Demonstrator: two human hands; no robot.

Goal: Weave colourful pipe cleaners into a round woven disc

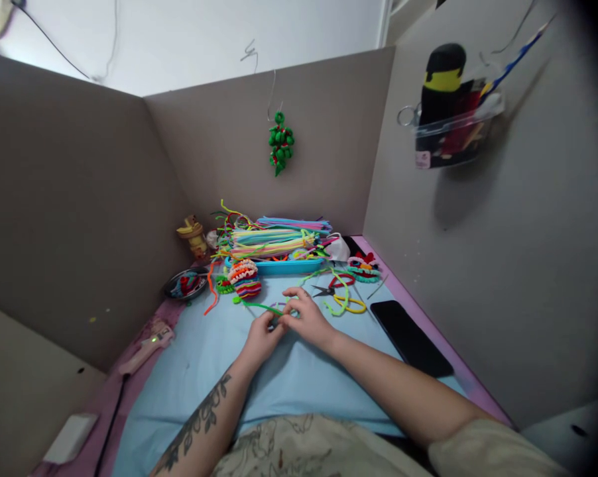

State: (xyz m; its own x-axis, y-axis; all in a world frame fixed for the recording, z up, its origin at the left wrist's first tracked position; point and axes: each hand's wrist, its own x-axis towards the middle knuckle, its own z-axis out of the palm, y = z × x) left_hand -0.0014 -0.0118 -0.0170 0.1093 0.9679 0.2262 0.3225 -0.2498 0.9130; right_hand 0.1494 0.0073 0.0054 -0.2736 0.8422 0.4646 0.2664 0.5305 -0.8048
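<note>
On the pale blue cloth [194, 371], as my head camera saw it, my two hands met near the middle, with the fingertips close together. My left hand [264, 336] pinched a green stem [262, 306] near one end, and my right hand [309, 319] grasped it just beside, finger and thumb together; the exact spot under the fingers was hidden. The stem ran out to the left, toward a small bright green piece [237, 300] near the striped figure [245, 279].

Beyond my hands, at the far side, bundles of coloured stems [274, 240] lay heaped over a blue tray [289, 267]. Right of my right hand lay scissors [332, 291] with red and yellow handles, a light green strand [349, 283] looping about them, and nearer, a black phone [411, 338]. At the far left stood a dark bowl [171, 289] of coloured pieces; nearer on the left lay a pink glue gun [147, 348]. A green ornament [281, 142] hung against the far grey panel [219, 146].
</note>
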